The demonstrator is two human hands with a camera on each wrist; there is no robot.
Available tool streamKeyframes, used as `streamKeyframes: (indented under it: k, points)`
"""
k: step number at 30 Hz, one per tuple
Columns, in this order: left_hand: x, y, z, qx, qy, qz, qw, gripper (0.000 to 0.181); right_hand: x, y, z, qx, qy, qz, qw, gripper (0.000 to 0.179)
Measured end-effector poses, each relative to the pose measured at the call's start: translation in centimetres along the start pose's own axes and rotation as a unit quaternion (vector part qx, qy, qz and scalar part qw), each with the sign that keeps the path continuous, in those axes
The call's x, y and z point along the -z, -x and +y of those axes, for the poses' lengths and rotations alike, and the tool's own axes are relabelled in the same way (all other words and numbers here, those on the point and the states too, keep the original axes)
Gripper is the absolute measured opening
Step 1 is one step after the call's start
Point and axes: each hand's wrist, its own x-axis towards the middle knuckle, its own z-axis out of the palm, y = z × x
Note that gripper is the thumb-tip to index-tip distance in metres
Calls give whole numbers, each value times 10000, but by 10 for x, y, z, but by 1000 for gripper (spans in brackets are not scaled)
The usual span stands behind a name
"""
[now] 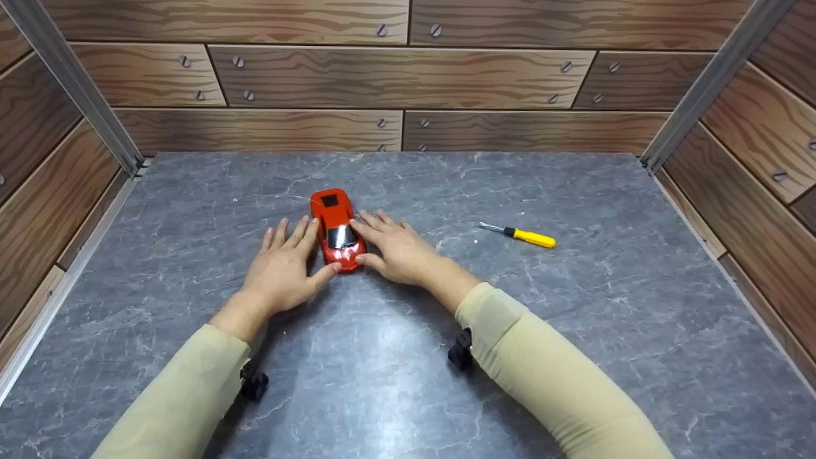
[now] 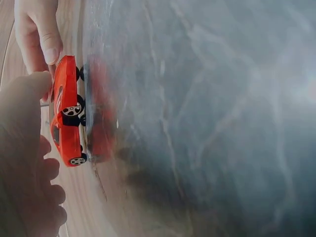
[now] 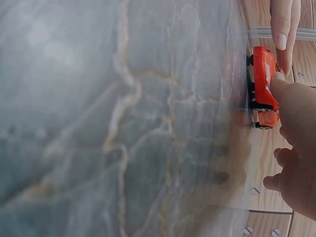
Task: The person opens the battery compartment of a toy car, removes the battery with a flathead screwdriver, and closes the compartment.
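Observation:
A red toy car [image 1: 338, 229] with a dark windscreen is on the grey marbled table between the two hands, its glossy nose toward the person. My left hand [image 1: 280, 271] is at the car's left side, fingers straight and spread, with the index fingertip and thumb tip right at the body. On the other side, my right hand [image 1: 401, 252] has its fingers extended, its index finger and thumb tips against the car's right flank. Both wrist views show the car [image 2: 66, 111] from the side, with its silver-spoked wheels; thumbs hide part of its body there.
A screwdriver [image 1: 534, 238] with a yellow handle and metal shaft lies to the right of the hands. Wood-patterned panels [image 1: 395, 76] wall the table [image 1: 637, 306] at the back and sides, with metal posts at the rear corners. Small black devices hang below both sleeves.

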Motion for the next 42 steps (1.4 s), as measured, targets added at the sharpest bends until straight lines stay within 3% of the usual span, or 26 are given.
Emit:
streamKeyframes:
  k: [4,6,14,20,42]
  points:
    - [-20,-14,-6,146,-163,-72,9997,93,-43,-35,55,388,215,-55,9990,67]
    - [-22,-15,-7,123,-171,-136,9997,91,-48,-39,60,418,192,-70,9989,68]
    - [-21,-16,-3,80,-192,-339,9992,87,-46,-34,60,405,83,-145,9990,69]
    - [-22,-14,1,-50,-161,-321,9993,86,-45,-28,60,447,91,-105,9989,68]
    - [-31,16,23,-658,-57,-62,9978,85,-53,19,60,938,196,-17,9954,72]
